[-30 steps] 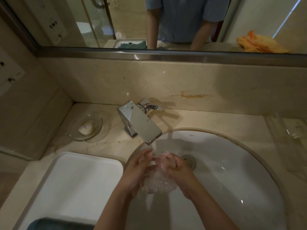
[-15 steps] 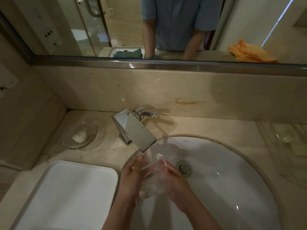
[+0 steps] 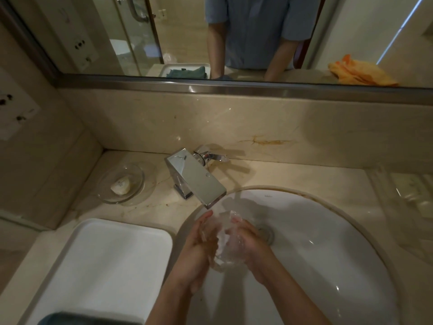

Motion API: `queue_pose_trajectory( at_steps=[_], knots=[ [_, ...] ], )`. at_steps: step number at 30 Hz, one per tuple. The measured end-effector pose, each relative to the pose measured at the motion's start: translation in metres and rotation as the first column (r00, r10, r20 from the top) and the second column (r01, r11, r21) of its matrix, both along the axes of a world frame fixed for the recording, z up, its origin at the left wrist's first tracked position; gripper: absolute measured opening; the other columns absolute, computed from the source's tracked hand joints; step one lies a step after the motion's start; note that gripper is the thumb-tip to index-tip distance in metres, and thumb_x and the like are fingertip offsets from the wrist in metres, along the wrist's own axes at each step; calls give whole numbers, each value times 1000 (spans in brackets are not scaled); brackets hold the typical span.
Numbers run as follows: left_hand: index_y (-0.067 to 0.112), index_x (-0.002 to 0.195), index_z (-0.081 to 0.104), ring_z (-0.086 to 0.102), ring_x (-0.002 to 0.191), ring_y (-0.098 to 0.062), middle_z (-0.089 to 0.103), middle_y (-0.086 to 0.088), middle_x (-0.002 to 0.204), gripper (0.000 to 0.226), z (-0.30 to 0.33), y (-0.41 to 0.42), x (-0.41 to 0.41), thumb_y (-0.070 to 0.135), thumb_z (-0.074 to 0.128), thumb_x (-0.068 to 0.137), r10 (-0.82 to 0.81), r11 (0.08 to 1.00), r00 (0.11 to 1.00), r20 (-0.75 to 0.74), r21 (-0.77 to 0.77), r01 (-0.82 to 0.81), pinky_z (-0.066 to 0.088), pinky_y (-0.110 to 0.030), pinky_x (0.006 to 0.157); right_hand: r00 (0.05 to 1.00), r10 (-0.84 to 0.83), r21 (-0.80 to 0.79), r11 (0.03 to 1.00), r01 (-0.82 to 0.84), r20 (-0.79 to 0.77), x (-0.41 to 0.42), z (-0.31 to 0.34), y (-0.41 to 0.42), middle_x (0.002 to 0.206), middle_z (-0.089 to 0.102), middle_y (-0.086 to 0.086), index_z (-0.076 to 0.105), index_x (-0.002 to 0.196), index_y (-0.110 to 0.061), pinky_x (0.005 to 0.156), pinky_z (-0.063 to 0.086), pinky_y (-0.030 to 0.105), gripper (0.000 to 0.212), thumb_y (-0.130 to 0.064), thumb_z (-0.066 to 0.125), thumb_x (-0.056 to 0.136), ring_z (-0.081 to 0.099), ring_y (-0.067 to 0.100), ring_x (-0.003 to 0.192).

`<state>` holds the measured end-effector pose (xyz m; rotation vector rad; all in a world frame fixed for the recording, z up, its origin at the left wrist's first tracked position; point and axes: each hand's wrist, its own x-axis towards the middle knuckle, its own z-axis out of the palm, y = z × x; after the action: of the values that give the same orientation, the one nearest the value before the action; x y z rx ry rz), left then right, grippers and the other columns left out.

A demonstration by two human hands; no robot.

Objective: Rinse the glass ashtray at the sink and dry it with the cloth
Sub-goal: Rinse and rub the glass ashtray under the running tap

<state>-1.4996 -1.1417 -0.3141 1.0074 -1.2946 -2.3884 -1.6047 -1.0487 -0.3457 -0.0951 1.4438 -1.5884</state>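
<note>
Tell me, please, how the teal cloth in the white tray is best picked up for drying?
Probably with the left hand, which is nearer, from above: pinch the cloth at its bunched top. It lies in the near end of the tray, whose raised rim blocks a sideways approach; most of it is out of frame.

A beige marble counter (image 3: 281,177) is running across the scene, meeting a matching marble backsplash (image 3: 210,123) at the far side, where a rusty orange vein is showing to the right. Above it a wide mirror (image 3: 363,31) with a steel lower frame is reflecting a glass shower door, pale walls and a thin strip of bluish light at the far right. On the left, a marble side wall (image 3: 35,160) is carrying a pale socket plate (image 3: 14,113). A white tray (image 3: 112,261) is sitting on the near left of the counter, and a clear dish (image 3: 138,181) holding a small soap (image 3: 120,185) is resting farther back. Dim, warm light is filling the room.
</note>
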Motion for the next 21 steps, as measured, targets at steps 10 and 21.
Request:
queue_pose_trajectory(
  at_steps=[10,21],
  knots=[
    [13,129,53,44,130,-30,56,-18,132,80,-2,0,9,-21,37,58,88,934,973,-213,357,-6,28,-45,111,993,0,-20,1000,-2,-115,7,4,0,85,73,-22,69,89,-48,59,51,12,21,-30,58,90,69,-1,80],
    [20,117,54,70,92,-33,70,-16,111,38,4,0,2,3,60,84,-101,988,993,54,123,94,57,-44,75,991,-16,36,999,21,-133,4,0,0,96,75,4,71,98,-31,76,59,40,19,-39,66,82,71,24,88]
  ],
)
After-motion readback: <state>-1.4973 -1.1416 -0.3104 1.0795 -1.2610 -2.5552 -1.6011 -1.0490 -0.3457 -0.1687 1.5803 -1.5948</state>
